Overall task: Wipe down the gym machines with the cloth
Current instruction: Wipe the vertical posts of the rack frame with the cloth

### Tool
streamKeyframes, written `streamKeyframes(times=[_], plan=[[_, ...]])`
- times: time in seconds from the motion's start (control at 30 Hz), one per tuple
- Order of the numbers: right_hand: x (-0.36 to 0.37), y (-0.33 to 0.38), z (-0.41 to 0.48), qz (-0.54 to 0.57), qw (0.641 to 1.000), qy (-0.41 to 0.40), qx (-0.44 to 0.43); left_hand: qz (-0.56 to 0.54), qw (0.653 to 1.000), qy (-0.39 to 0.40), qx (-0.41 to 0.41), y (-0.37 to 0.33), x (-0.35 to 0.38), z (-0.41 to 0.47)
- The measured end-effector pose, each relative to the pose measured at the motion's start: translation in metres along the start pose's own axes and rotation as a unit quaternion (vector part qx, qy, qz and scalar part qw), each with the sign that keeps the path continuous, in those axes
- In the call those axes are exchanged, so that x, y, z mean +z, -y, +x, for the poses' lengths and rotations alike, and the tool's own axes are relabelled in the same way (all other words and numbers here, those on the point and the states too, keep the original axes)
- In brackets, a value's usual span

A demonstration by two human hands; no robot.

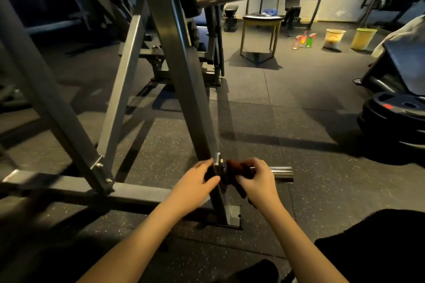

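Wipe-down under way: lower peg (281, 173).
My right hand (257, 181) grips the cloth (236, 167) round it; left hand (195, 179) at the upright (184, 76), grip unclear. Remaining frame (142, 195) judged outstanding.

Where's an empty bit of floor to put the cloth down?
The biggest bare floor is right of the chrome peg where the cloth sits, between it and the stacked weight plates. Another patch lies beyond, between the machine's upright and the small table. It is crowded on the left among the frame bars, and at the back by the spray bottles and buckets.
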State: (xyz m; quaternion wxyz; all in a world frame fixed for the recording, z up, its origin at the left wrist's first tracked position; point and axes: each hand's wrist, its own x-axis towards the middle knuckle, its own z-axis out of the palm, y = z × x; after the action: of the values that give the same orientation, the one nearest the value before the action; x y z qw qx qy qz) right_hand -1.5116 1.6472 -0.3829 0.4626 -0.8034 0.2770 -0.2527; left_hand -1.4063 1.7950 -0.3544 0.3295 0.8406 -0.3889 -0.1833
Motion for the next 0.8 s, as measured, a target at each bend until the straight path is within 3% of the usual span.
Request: streamKeyframes(times=[0.07, 0.1, 0.17, 0.33, 0.57, 0.8], plan=[[-0.005, 0.028, -0.002, 0.013, 0.997, 0.066, -0.038, -0.181, 0.983, 0.0, -0.041, -0.005, -0.011, -0.009], [-0.007, 0.04, -0.002, 0.014, 0.993, 0.103, -0.061, -0.21, 0.977, 0.002, -0.041, -0.006, -0.015, -0.013], [-0.008, 0.061, -0.005, 0.004, 0.982, 0.154, -0.107, -0.191, 0.981, -0.016, -0.026, -0.007, -0.023, -0.021], [-0.015, 0.092, -0.006, -0.017, 0.969, 0.189, -0.156, -0.176, 0.979, -0.098, -0.018, -0.023, -0.052, -0.037], [-0.022, 0.122, 0.024, 0.001, 0.984, 0.034, -0.173, -0.139, 0.968, -0.206, -0.014, -0.027, -0.118, -0.008], [0.009, 0.169, 0.062, 0.022, 0.973, -0.025, -0.228, -0.336, 0.897, -0.286, 0.025, -0.025, -0.148, 0.052]])
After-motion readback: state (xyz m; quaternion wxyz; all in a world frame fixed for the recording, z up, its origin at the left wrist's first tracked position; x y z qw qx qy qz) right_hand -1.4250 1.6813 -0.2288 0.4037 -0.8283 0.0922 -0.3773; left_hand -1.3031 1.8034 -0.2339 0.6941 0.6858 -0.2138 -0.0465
